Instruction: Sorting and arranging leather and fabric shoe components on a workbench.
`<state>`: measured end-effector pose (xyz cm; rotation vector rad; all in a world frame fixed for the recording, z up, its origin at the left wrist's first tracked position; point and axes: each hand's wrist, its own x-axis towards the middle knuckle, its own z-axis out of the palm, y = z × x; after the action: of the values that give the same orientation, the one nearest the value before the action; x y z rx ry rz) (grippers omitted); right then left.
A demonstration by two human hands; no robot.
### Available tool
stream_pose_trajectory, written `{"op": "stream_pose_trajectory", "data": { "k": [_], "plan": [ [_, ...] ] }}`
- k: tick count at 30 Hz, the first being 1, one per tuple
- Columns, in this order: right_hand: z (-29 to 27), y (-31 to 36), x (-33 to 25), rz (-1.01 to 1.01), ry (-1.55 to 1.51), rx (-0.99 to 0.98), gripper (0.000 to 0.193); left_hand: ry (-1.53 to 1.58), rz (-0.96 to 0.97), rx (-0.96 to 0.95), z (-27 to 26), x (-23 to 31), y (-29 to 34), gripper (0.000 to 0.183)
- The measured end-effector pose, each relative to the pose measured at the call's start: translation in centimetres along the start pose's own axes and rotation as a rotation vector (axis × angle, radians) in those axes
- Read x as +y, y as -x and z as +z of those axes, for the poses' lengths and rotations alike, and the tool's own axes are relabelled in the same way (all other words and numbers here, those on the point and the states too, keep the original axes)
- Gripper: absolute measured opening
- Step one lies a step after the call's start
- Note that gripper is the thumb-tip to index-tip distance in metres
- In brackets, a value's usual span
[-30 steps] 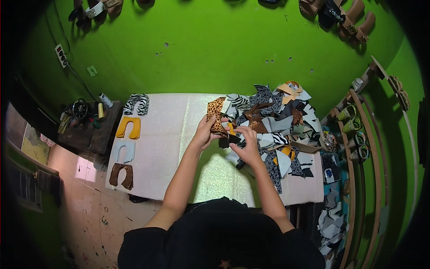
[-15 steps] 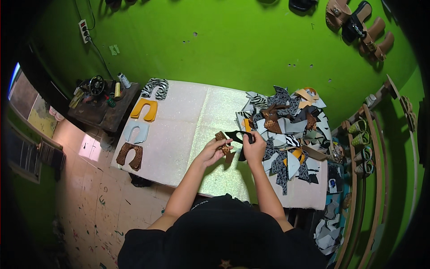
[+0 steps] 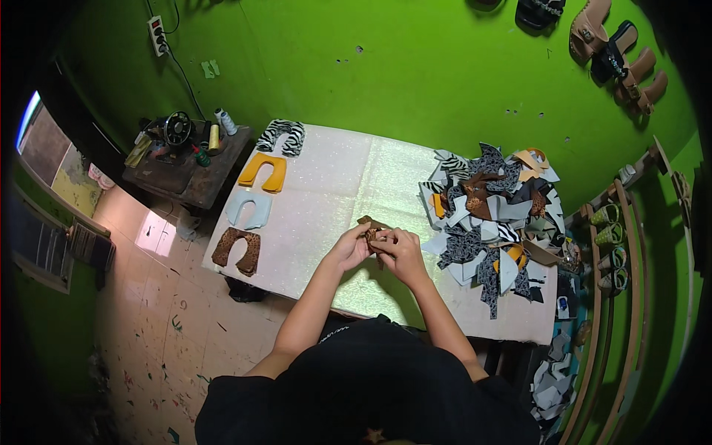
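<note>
Over the front middle of the table, my left hand (image 3: 351,248) pinches a brown leopard-print piece of material (image 3: 374,236). From the other side, the fingers of my right hand (image 3: 401,254) close on the same piece and cover much of it. No scissors show in either hand. Along the table's left side lie U-shaped cut pieces in a row: zebra print (image 3: 281,139), yellow-orange (image 3: 262,172), pale grey (image 3: 248,210) and brown leopard print (image 3: 236,250).
A heap of mixed scraps (image 3: 489,215) covers the right part of the pale table (image 3: 319,193). Beyond its left edge stands a sewing machine (image 3: 176,132) with thread cones (image 3: 225,122). Sandals (image 3: 612,236) sit on a wooden rack at right; more shoes (image 3: 630,67) hang on the green wall.
The black scissors seen in my right hand are out of sight. My right hand has come in to my left and now grips the leopard-print piece too. The whole view has shifted slightly.
</note>
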<state>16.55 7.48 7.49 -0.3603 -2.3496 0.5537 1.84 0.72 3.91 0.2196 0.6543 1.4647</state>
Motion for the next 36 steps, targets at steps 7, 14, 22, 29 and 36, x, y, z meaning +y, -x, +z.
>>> {"op": "stream_pose_trajectory", "data": {
  "k": [7, 14, 22, 29, 36],
  "plan": [
    [2.9, -1.2, -3.6, 0.051, 0.031, -0.129, 0.028, -0.177, 0.014, 0.004, -3.0, 3.3, 2.3, 0.019],
    [4.3, -3.0, -3.8, 0.343, -0.099, 0.039, 0.036, -0.657, -0.027, 0.094, -3.1, 6.8, 5.0, 0.020],
    [7.7, -5.2, -4.4, 0.504, -0.440, -0.175, 0.035, -0.901, -0.211, -0.176, -5.4, 10.0, 6.6, 0.015],
    [8.8, -6.8, -5.8, 0.384, -0.357, -0.188, 0.015, -0.882, -0.358, -0.262, -5.7, 12.0, 8.0, 0.025],
    [10.1, -8.2, -6.6, 0.277, -0.451, -0.256, 0.018, -0.728, -0.398, -0.252, -7.7, 12.7, 8.4, 0.026]
  ]
}}
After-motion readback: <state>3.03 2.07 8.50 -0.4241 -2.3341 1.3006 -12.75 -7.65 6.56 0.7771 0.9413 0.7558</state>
